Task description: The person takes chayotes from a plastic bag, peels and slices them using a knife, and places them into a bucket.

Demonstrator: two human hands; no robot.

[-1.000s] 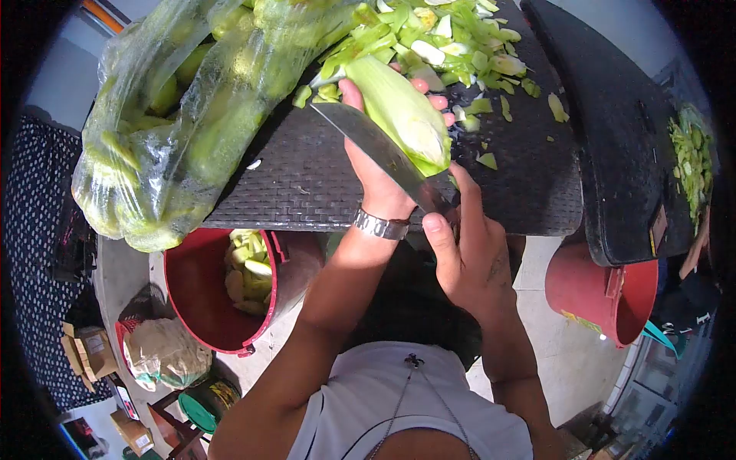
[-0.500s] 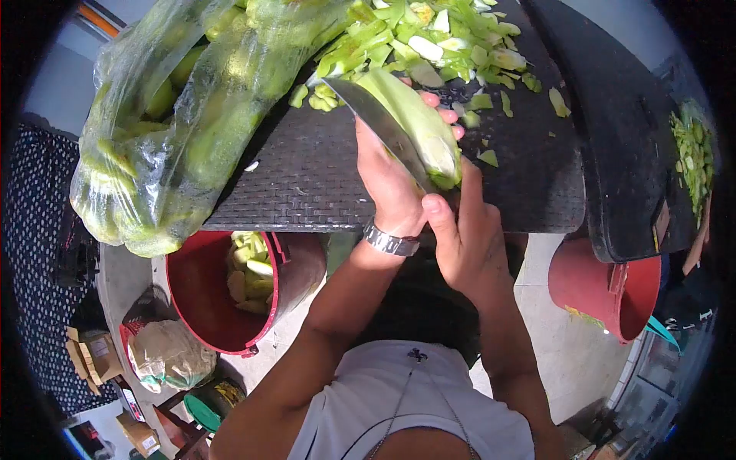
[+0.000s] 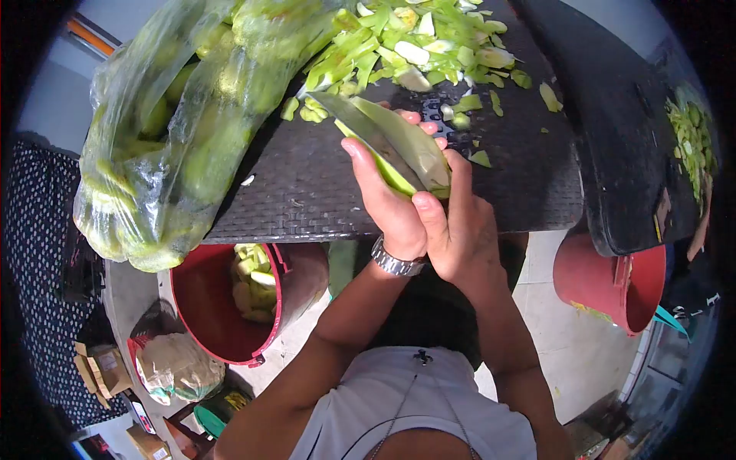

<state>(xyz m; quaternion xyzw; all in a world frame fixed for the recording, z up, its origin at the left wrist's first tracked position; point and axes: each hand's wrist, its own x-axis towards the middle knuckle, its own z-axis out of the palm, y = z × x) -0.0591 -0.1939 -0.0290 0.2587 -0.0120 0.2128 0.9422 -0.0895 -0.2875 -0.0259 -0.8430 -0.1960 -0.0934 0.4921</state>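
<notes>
My left hand (image 3: 387, 203), with a metal watch at its wrist, is closed around a long pale green fruit (image 3: 418, 146), its fingertips showing on the far right side. My right hand (image 3: 464, 222) grips a knife whose handle is hidden in the fingers. The knife blade (image 3: 360, 138) lies lengthwise in the fruit, with a bright green strip on its left side and the paler body on its right. My left thumb presses that strip. Both hands touch each other above the near edge of the black woven tabletop (image 3: 299, 188).
A clear plastic bag (image 3: 165, 153) of green fruit lies on the table's left. Peelings and scraps (image 3: 429, 46) are heaped at the back. Below stand a red bucket (image 3: 222, 307) with cut pieces and another red bucket (image 3: 594, 284). A black surface (image 3: 621, 130) adjoins on the right.
The knife blade has gone from the fruit's left face to lying within it, a green strip now parted to its left. My left thumb has come up against that strip.
</notes>
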